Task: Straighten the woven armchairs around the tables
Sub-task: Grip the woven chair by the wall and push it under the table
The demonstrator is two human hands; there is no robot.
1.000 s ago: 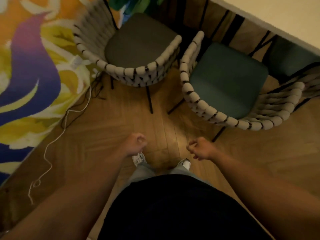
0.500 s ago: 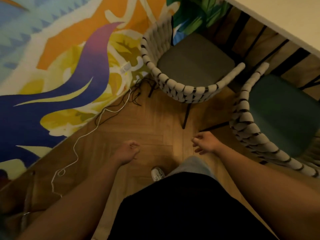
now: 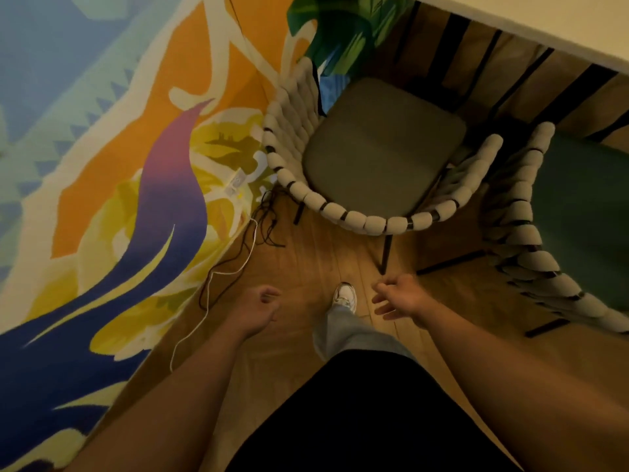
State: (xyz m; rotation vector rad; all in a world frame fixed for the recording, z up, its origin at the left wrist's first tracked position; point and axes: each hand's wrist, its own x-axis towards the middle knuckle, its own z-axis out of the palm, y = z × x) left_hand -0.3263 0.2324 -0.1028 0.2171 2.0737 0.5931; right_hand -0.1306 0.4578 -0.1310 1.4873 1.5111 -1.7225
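Wooden floor [image 3: 306,260], herringbone boards, running from lower centre up toward the upper right. Painted wall [image 3: 102,148] filling the left of the frame: orange, yellow, blue and purple shapes, with a white socket [image 3: 237,181] low on it. From the socket I see a white cable [image 3: 218,301] and a tangle of black cables [image 3: 269,216] trailing onto the floor.

Tabletop [image 3: 544,22]: pale, cutting across the upper right corner; dark legs show beneath it.

Grey-seat armchair [image 3: 381,158]: upper centre, woven pale back and arms, seat facing the tabletop, its left side close to the wall.

Green-seat armchair [image 3: 578,216]: right edge of the frame, partly cut off, same woven back. Its arm stands just beside the grey one's arm; I cannot tell whether they touch.

Left hand [image 3: 257,310]: lower centre-left, fingers curled loosely, holding nothing, clear of both chairs.

Right hand [image 3: 398,298]: lower centre, fingers spread, empty, near the grey chair's rear leg but not touching it.

White shoe [image 3: 345,296]: on the floor between the two hands, below a grey trouser leg [image 3: 347,335]. Dark top [image 3: 367,420] fills the bottom centre.
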